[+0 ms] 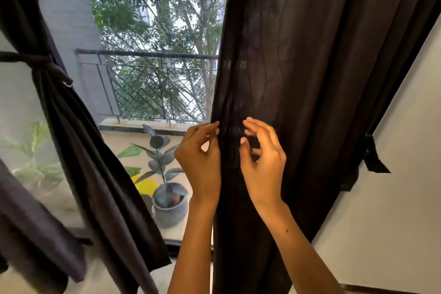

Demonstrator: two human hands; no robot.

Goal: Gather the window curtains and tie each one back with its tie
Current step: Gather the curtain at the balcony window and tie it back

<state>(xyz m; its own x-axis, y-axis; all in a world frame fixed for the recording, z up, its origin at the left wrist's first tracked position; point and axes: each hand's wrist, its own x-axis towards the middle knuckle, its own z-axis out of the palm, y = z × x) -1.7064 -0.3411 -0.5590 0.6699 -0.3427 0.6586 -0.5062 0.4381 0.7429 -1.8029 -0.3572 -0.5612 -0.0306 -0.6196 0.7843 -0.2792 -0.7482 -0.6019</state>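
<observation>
Left hand's fingers (214, 126) behind the right curtain (298, 79) edge; lower-left cloth (35, 234) blurred — cropped

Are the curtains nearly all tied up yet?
Halfway. The left curtain is already bunched and held by its tie. The left hand and right hand are gathering the right curtain. Its tie hangs loose by the wall, not yet wrapped.
</observation>
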